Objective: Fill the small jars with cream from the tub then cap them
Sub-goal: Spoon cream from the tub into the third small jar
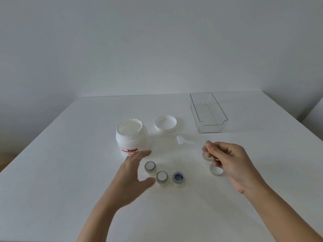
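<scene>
My right hand (227, 159) pinched the handle of a small white spatula (181, 140), its scoop raised just right of the open cream tub (130, 135). My left hand (132, 173) hovered open, fingers spread, in front of the tub, beside three uncapped small jars (161, 177) on the table (70, 154).
</scene>
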Demonstrator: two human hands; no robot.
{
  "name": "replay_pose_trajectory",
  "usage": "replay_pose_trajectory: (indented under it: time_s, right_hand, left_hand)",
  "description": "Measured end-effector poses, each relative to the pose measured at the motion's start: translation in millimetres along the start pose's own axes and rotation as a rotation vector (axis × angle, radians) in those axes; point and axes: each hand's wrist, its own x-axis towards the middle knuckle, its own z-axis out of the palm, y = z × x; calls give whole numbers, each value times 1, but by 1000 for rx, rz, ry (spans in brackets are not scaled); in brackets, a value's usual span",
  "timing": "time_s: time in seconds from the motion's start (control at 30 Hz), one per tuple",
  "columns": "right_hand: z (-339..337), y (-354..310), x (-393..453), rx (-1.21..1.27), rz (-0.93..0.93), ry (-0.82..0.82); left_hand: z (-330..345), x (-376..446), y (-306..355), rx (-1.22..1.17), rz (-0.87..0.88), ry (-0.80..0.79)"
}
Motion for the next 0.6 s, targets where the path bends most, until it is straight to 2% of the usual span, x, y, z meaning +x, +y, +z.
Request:
replay_pose_trajectory:
  time_s: [0.07,0.13,0.27,0.53,0.6]
  right_hand:
    - [-3,0,0,26,15,-2]
    - [-6,0,0,53,19,1]
    - [-11,-1,-2,26,-33,4]
    - [-14,-3,-5,-115,-158,42]
    - [-11,-4,-4,-166,-214,65]
  left_hand:
    - [8,-2,16,49,135,-23]
    - [22,-1,29,198,205,-72]
    - [43,9,34,420,173,-128]
    - [54,13,31,441,231,-16]
    - [50,12,32,304,264,78]
